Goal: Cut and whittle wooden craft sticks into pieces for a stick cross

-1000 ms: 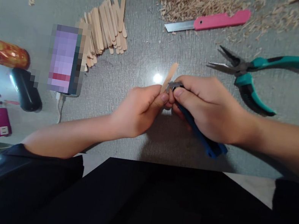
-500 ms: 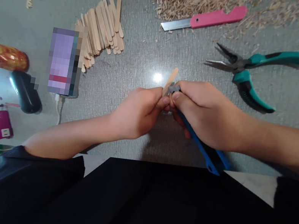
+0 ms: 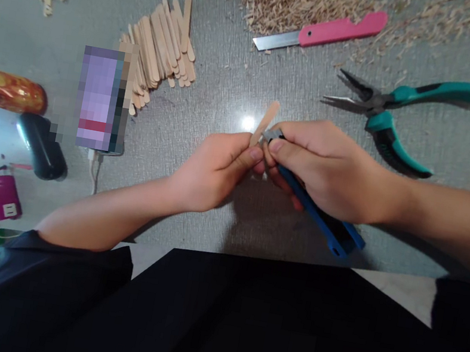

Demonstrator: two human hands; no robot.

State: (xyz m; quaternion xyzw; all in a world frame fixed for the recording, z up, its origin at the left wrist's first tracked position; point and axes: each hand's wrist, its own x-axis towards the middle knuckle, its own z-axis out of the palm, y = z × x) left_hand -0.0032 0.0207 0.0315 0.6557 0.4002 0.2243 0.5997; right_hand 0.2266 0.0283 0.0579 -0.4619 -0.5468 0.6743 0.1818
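Between the thumb and fingers of my left hand is a wooden craft stick, tilted, its rounded end pointing away from me. Its lower end is hidden in the fingers. My right hand is closed around a blue-handled utility knife, whose metal tip lies against the stick's side near my left thumb. How far the blade reaches is partly hidden by the fingers. Both hands are close together over the grey table, their fingertips nearly touching.
A pile of craft sticks lies at the left beside a phone on a cable. Beyond my hands are wood shavings and a pink folding knife with its blade out. Teal-handled pliers lie spread at the right.
Both hands have shifted slightly up and to the left. More of the craft stick shows above my left hand, and the knife has moved along with my right hand.
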